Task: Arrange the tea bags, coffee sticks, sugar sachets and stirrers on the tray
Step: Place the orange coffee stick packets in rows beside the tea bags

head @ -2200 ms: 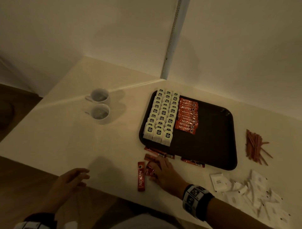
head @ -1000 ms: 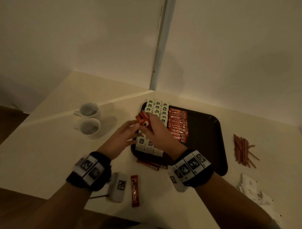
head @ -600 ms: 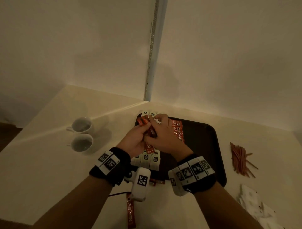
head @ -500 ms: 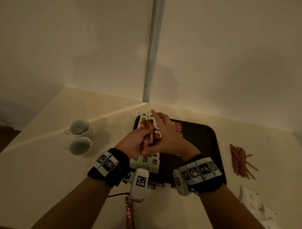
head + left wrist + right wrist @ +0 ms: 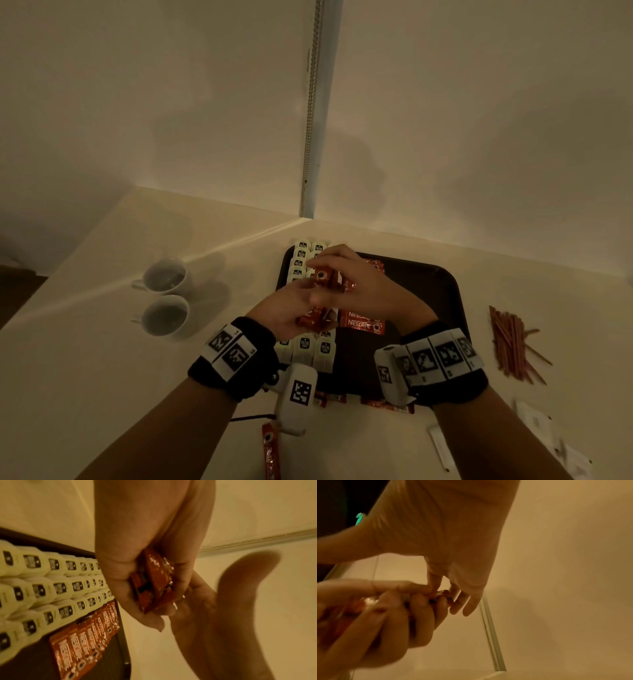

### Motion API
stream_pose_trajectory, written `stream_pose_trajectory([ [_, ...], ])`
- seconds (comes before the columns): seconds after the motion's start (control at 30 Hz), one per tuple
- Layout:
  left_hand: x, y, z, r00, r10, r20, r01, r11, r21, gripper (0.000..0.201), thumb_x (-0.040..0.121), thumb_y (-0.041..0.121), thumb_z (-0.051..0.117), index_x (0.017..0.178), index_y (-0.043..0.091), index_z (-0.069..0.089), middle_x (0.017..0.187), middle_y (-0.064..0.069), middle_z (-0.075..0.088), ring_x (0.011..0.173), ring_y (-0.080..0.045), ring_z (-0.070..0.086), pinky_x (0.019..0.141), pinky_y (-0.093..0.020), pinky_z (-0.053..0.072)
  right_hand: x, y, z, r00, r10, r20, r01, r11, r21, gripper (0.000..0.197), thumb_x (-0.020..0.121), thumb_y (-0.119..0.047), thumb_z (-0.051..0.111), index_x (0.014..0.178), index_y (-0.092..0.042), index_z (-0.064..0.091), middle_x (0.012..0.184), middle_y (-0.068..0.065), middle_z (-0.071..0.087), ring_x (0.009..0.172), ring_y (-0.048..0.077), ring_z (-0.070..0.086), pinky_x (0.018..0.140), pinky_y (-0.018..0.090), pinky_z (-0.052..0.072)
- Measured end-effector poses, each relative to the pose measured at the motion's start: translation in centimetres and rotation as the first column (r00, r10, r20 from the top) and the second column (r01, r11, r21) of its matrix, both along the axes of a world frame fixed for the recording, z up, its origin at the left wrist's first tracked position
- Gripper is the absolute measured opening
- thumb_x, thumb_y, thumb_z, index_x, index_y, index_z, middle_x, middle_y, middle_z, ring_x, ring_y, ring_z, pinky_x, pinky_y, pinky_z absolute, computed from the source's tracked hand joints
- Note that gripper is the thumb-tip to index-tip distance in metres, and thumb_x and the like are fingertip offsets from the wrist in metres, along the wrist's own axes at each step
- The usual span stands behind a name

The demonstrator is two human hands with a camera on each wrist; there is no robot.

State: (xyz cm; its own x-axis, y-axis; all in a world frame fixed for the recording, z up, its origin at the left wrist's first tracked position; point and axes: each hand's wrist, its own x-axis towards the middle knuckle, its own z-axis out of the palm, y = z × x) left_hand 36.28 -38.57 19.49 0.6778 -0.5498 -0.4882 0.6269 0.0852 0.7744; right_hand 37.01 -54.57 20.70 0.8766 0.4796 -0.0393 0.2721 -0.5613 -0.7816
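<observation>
Above the dark tray (image 5: 431,291), both hands hold one bundle of red coffee sticks (image 5: 323,286). My left hand (image 5: 298,308) grips the bundle (image 5: 154,582) from below, thumb and fingers curled round it. From above, my right hand (image 5: 342,274) pinches the bundle's far end (image 5: 442,595) with its fingertips (image 5: 467,608). Tea bags (image 5: 303,255) fill three rows on the tray's left side (image 5: 51,582). A row of coffee sticks (image 5: 364,325) lies beside them (image 5: 85,642). Stirrers (image 5: 510,342) and sugar sachets (image 5: 537,425) lie on the table to the right.
Two white cups (image 5: 166,294) stand left of the tray. One loose coffee stick (image 5: 270,452) lies on the table near me, and more coffee sticks (image 5: 387,406) lie along the tray's near edge. A wall corner with a metal strip (image 5: 311,120) rises behind.
My right hand lifted coffee sticks off the table and carried them over the tray. My left hand came up and took hold too. In the last half second the hands shifted on the bundle.
</observation>
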Motion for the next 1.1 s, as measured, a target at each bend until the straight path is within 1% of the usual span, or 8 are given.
stream_pose_trajectory([
  [0.1, -0.1, -0.1, 0.2, 0.993, -0.081, 0.089, 0.069, 0.989, 0.133, 0.005, 0.091, 0.003, 0.056, 0.092, 0.007, 0.058, 0.062, 0.001, 0.062, 0.057, -0.012, 0.058, 0.058, -0.026, 0.052, 0.4, -0.2, 0.2, 0.989, -0.088, 0.117, 0.088, 0.996, 0.003, 0.03, 0.087, -0.025, 0.064, 0.116, -0.019, 0.062, 0.107, -0.006, 0.056, 0.1, 0.003, 0.054, 0.085, 0.012, 0.044],
  [0.23, -0.3, -0.5, 0.3, 0.982, -0.144, 0.124, 0.118, 0.973, 0.2, 0.009, 0.09, -0.001, 0.056, 0.09, 0.008, 0.058, 0.066, 0.0, 0.06, 0.055, -0.012, 0.057, 0.054, -0.023, 0.051, 0.5, -0.7, 0.4, 0.989, -0.147, 0.028, 0.146, 0.989, 0.03, 0.009, 0.082, -0.014, 0.069, 0.091, -0.018, 0.067, 0.086, -0.012, 0.061, 0.079, -0.007, 0.058, 0.071, 0.005, 0.043],
  [0.37, -0.6, -0.5, -0.1, 0.975, -0.186, 0.119, 0.155, 0.961, 0.228, 0.01, 0.09, 0.002, 0.058, 0.092, 0.011, 0.057, 0.072, 0.0, 0.06, 0.058, -0.011, 0.059, 0.054, -0.021, 0.052, 0.4, -1.1, 0.7, 0.983, -0.185, 0.022, 0.184, 0.982, 0.046, 0.016, 0.087, -0.013, 0.063, 0.082, -0.027, 0.06, 0.082, -0.014, 0.063, 0.077, -0.01, 0.057, 0.071, 0.003, 0.041],
  [0.47, -0.9, -0.1, -0.7, 0.976, -0.19, 0.109, 0.161, 0.96, 0.23, 0.011, 0.089, 0.004, 0.06, 0.089, 0.014, 0.056, 0.062, 0.007, 0.061, 0.055, -0.009, 0.056, 0.051, -0.019, 0.048, 0.2, -1.6, 1.5, 0.952, -0.295, -0.081, 0.305, 0.937, 0.171, 0.003, 0.091, -0.016, 0.057, 0.088, -0.016, 0.059, 0.088, -0.005, 0.068, 0.075, -0.008, 0.06, 0.066, 0.005, 0.043],
  [0.73, 0.4, 0.6, -1.4, 0.937, 0.294, 0.189, -0.319, 0.94, 0.123, 0.02, 0.075, 0.017, 0.073, 0.084, 0.012, 0.056, 0.05, 0.006, 0.048, 0.04, -0.007, 0.034, 0.041, -0.02, 0.034, 0.2, -1.8, 0.8, 0.783, -0.582, -0.221, 0.616, 0.672, 0.411, 0.009, 0.093, -0.01, 0.053, 0.095, -0.002, 0.055, 0.084, 0.005, 0.067, 0.065, 0.006, 0.065, 0.062, 0.018, 0.052],
  [0.9, 1.3, 0.0, 0.5, 0.839, 0.411, 0.357, -0.473, 0.875, 0.104, 0.009, 0.078, 0.017, 0.075, 0.084, 0.014, 0.069, 0.07, -0.011, 0.059, 0.047, -0.013, 0.046, 0.049, -0.028, 0.037, -0.6, -0.8, 0.4, 0.761, -0.532, -0.371, 0.645, 0.563, 0.516, 0.013, 0.094, -0.01, 0.051, 0.107, -0.012, 0.052, 0.09, 0.011, 0.068, 0.076, 0.016, 0.067, 0.071, 0.025, 0.055],
  [1.0, 1.6, 0.0, 1.0, 0.803, 0.389, 0.452, -0.491, 0.862, 0.13, 0.007, 0.078, 0.018, 0.076, 0.08, 0.017, 0.07, 0.074, -0.013, 0.068, 0.055, -0.017, 0.056, 0.053, -0.03, 0.042, -1.2, -0.3, 0.2, 0.806, -0.451, -0.385, 0.593, 0.608, 0.529, 0.018, 0.091, -0.016, 0.057, 0.109, -0.021, 0.058, 0.1, 0.009, 0.066, 0.09, 0.02, 0.066, 0.079, 0.028, 0.055],
  [1.1, 1.5, 0.0, 1.3, 0.769, 0.294, 0.568, -0.475, 0.857, 0.199, 0.008, 0.079, 0.024, 0.075, 0.079, 0.019, 0.069, 0.075, -0.01, 0.072, 0.055, -0.014, 0.061, 0.054, -0.028, 0.046, -1.5, 0.4, -0.1, 0.819, -0.431, -0.379, 0.573, 0.576, 0.583, 0.026, 0.082, -0.009, 0.067, 0.107, -0.01, 0.06, 0.096, 0.007, 0.065, 0.082, 0.014, 0.066, 0.072, 0.021, 0.054],
])
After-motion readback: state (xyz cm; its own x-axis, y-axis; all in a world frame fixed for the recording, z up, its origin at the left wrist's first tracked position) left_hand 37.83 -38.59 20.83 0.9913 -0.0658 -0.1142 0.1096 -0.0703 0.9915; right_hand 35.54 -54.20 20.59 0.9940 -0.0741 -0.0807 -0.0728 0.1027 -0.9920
